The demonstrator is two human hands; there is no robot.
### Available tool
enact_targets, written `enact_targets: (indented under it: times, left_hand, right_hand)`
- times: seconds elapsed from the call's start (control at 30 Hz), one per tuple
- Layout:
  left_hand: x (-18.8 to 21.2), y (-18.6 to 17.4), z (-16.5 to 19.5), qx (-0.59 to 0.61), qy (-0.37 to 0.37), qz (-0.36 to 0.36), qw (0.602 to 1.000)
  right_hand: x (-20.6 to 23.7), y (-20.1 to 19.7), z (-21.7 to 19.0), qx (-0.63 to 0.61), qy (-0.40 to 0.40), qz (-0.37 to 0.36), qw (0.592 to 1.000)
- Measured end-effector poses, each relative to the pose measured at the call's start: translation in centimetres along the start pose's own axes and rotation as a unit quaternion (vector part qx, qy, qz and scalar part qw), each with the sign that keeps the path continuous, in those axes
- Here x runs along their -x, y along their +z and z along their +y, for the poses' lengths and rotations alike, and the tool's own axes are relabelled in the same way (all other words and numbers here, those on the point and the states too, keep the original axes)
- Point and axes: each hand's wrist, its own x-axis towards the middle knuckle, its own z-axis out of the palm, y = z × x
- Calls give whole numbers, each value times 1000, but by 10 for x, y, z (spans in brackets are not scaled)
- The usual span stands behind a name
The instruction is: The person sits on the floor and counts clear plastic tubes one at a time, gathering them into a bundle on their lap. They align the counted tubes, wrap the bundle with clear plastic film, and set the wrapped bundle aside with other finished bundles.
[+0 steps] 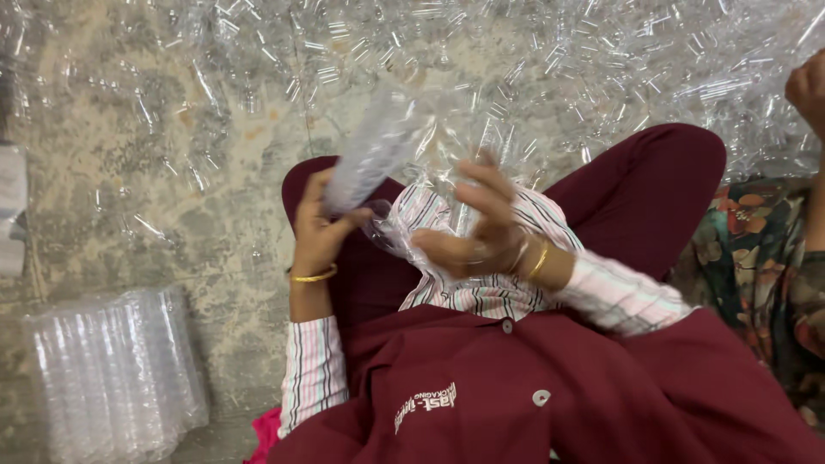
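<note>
Both of my hands are busy over my lap: my left hand (316,230) is closed around the lower end of a stack of clear plastic cups (371,153), tilting it up and away from me so the open end faces my other hand. My right hand (477,228) has its fingers spread loosely on a thin clear plastic bag (411,225), which sits just beside the stack's base, between my two grips.

left hand (316,230) raised, grip closed; right hand (481,225) beside it, fingers spread.
</note>
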Motion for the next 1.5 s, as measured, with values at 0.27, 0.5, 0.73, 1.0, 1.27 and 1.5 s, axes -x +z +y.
enact_targets:
  times: [0.27,0.5,0.73,1.0,1.27,1.5]
  left_hand:
    - [72,-89,11,-262,-50,43,963]
    - [99,-68,35,-459,-189,1,868]
    - [81,36,-32,-293,2,66,954]
    - [53,73,-138,116,-172,78,975]
    - [27,-3,-104,-12,-69,-158,985]
    - [-65,-24,-36,-453,-2,0,891]
  right_hand:
    - [86,70,20,-140,406,-454,781]
    - [29,13,26,-198,377,-344,837]
    - [14,63,-64,-260,302,-420,816]
    - [14,63,-75,-283,295,-353,841]
    - [23,45,-50,-367,246,-333,833]
    - [62,-24,109,152,355,-413,825]
